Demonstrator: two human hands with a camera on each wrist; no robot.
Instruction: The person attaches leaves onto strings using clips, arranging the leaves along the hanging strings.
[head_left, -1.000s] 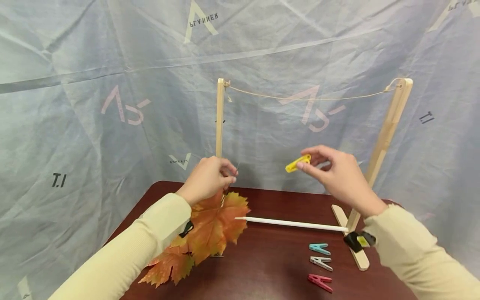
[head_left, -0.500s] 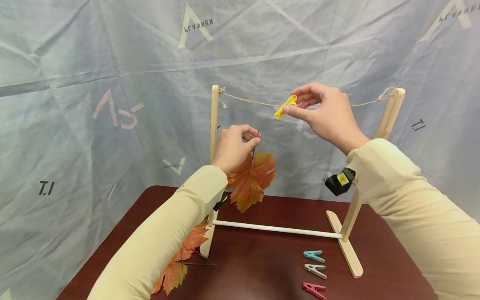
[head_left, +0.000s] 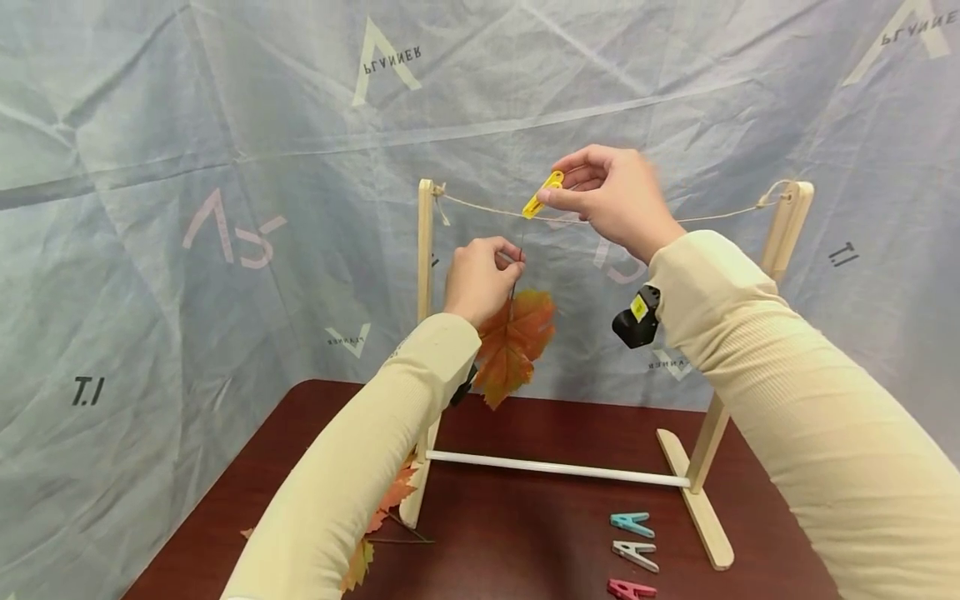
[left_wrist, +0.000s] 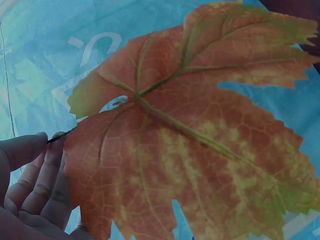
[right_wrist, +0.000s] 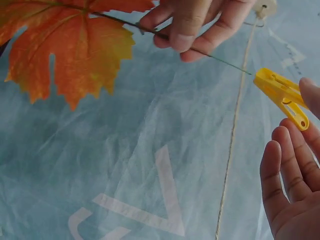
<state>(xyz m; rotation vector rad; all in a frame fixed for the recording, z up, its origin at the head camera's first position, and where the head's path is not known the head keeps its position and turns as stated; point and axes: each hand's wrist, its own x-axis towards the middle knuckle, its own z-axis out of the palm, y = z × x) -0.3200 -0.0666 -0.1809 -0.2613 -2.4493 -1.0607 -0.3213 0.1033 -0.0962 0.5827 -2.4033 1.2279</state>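
My left hand (head_left: 483, 273) pinches the dark stem of an orange-green artificial maple leaf (head_left: 517, 346), which hangs below the fingers. In the left wrist view the leaf (left_wrist: 200, 130) fills most of the picture. Higher and to the right, my right hand (head_left: 611, 196) holds a yellow clothespin (head_left: 543, 196) between thumb and fingers. The clothespin's tip is at the twine (head_left: 480, 206) strung between two wooden posts. From the right wrist, the stem's thin end (right_wrist: 245, 71) reaches close to the tip of the clothespin (right_wrist: 280, 92); whether they touch I cannot tell.
A wooden stand with a left post (head_left: 425, 275), a right post (head_left: 787, 225) and a white bottom rod (head_left: 555, 467) stands on the dark red table (head_left: 525, 533). Teal (head_left: 632, 523), grey (head_left: 635, 554) and pink (head_left: 632, 590) clothespins lie at front right. More leaves (head_left: 393, 500) lie beneath the left forearm.
The left hand has lifted the maple leaf off the table area up toward the twine. My right hand has raised the yellow clothespin and moved it left to the twine.
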